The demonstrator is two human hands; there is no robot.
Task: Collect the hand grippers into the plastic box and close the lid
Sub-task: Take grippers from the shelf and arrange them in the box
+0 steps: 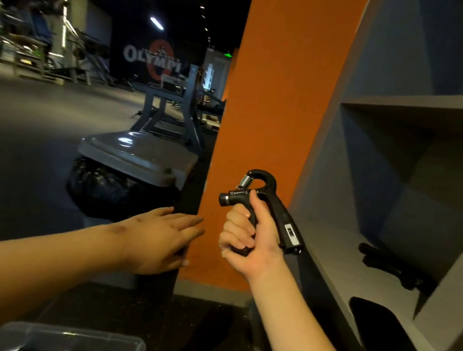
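Right grip [240, 238] is closed around one handle of a black hand gripper [277, 212], held upright, spring end up, before the orange pillar [281, 92]; it is judged to be in transit to the plastic box [136, 344] at the lower edge of view. Left grip [163, 240] is empty, fingers straight, palm down, forearm stretched forward. Another dark item, probably a gripper, lies on the shelf [331, 244].
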